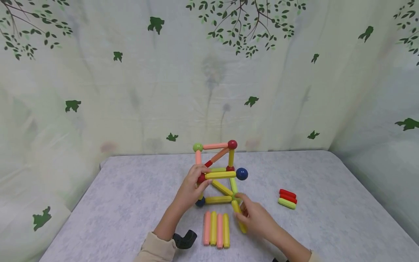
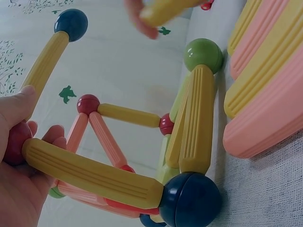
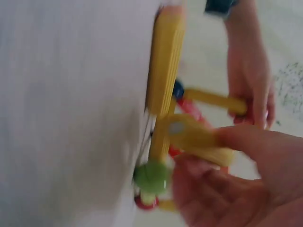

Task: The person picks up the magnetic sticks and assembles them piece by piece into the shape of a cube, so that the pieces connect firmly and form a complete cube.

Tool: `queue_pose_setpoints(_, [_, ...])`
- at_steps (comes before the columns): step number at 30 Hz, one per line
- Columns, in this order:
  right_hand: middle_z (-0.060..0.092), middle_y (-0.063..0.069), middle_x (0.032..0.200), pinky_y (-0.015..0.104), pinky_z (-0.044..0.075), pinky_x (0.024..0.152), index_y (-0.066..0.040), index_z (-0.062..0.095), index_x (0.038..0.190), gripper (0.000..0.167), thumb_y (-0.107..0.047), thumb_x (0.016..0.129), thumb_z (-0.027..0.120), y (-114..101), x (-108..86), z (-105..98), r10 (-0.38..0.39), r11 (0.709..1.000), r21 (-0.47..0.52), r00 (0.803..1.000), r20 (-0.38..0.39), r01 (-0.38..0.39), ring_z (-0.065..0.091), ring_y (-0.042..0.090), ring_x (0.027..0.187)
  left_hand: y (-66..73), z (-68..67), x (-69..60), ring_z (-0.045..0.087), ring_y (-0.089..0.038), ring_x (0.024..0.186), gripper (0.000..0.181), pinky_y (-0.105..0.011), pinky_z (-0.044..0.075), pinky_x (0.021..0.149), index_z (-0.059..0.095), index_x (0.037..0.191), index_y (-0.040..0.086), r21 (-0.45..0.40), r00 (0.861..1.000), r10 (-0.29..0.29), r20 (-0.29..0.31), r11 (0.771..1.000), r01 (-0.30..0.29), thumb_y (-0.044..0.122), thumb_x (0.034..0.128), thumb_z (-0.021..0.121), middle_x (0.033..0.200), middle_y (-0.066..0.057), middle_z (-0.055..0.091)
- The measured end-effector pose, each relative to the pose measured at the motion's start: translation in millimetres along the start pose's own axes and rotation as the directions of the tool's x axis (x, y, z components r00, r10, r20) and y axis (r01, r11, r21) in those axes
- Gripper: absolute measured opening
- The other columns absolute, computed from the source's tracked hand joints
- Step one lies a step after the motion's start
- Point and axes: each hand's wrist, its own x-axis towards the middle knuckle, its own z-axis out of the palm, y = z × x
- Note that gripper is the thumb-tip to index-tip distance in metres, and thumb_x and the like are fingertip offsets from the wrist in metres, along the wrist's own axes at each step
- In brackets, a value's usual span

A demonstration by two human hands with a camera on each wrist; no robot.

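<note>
Frame (image 1: 218, 199) is stood on the table (image 1: 131, 211), its red ball (image 2: 17, 142) gripped by the left hand (image 1: 192, 185). One yellow stick (image 1: 236, 208) is pinched by the right hand (image 1: 258, 217), near the green ball (image 2: 202, 55); four sticks (image 1: 213, 228) are laid nearby.

A table (image 1: 114, 203) with a mottled pale grey top bears a frame of sticks and balls (image 1: 222, 187); nearer the person, four sticks (image 1: 214, 229), alternately pink and yellow, lie side by side, and off to the right lie two red sticks (image 1: 287, 193) and a yellow-green stick (image 1: 286, 203)
</note>
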Motion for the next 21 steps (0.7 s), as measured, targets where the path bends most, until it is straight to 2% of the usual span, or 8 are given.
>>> queue_pose_setpoints(2, [0.056,-0.005,0.077,0.022,0.046,0.055,-0.008,0.049,0.118,0.039,-0.017,0.083,0.065,2,6.0,-8,-0.036,0.998,0.039,0.991,-0.128,0.041,0.051,0.009,0.064,0.1,0.1,-0.3,0.049,-0.013,0.097,0.028,-0.030,0.047,0.076,0.055,0.104,0.012,0.003,1.000,0.005,-0.001,1.000,-0.005,0.002,0.0804,0.065,0.113,-0.002,0.047])
queue_pose_setpoints(4, [0.059,-0.005,0.083,0.023,0.049,0.062,-0.009,0.052,0.114,0.034,-0.015,0.083,0.066,4,11.9,-14,-0.063,0.993,0.080,0.969,-0.239,0.084,0.054,0.009,0.072,0.3,-0.1,-0.5,0.049,-0.013,0.096,0.028,-0.030,0.048,0.077,0.055,0.104,0.012,0.012,1.000,0.005,-0.003,1.000,-0.005,0.002,0.0803,0.066,0.113,-0.002,0.047])
queue_pose_setpoints(7, [0.061,-0.005,0.093,0.026,0.050,0.070,-0.012,0.053,0.111,0.030,-0.013,0.083,0.065,7,19.7,-19,-0.090,0.978,0.150,0.937,-0.338,0.148,0.058,0.010,0.083,1.3,-1.0,-0.8,0.050,-0.013,0.096,0.028,-0.029,0.047,0.078,0.055,0.104,0.012,0.030,1.000,-0.002,-0.004,1.000,0.002,0.003,0.0804,0.066,0.112,-0.001,0.048])
queue_pose_setpoints(9, [0.060,-0.005,0.096,0.027,0.050,0.073,-0.013,0.052,0.111,0.030,-0.014,0.084,0.064,9,23.9,-20,-0.108,0.968,0.172,0.926,-0.363,0.180,0.058,0.010,0.087,1.7,-1.8,-1.0,0.050,-0.013,0.096,0.027,-0.029,0.047,0.079,0.056,0.104,0.011,0.041,1.000,-0.004,-0.005,0.999,0.004,0.003,0.0805,0.066,0.113,-0.002,0.048])
queue_pose_setpoints(13, [0.058,-0.004,0.094,0.027,0.050,0.072,-0.013,0.052,0.110,0.028,-0.014,0.084,0.064,13,29.3,-19,-0.118,0.962,0.188,0.919,-0.375,0.200,0.057,0.012,0.087,1.9,-3.1,-1.0,0.050,-0.014,0.097,0.026,-0.031,0.047,0.080,0.055,0.104,0.012,0.061,1.000,0.004,-0.010,0.998,-0.003,0.004,0.0814,0.065,0.112,-0.003,0.049])
queue_pose_setpoints(21, [0.059,-0.004,0.091,0.028,0.050,0.070,-0.014,0.054,0.107,0.027,-0.013,0.083,0.065,17,35.6,-18,-0.087,0.958,0.229,0.934,-0.346,0.174,0.058,0.013,0.084,2.0,-4.4,-0.9,0.048,-0.014,0.096,0.025,-0.031,0.047,0.079,0.055,0.106,0.013,0.043,1.000,-0.019,-0.003,0.999,0.019,0.007,0.0831,0.063,0.113,-0.001,0.048])
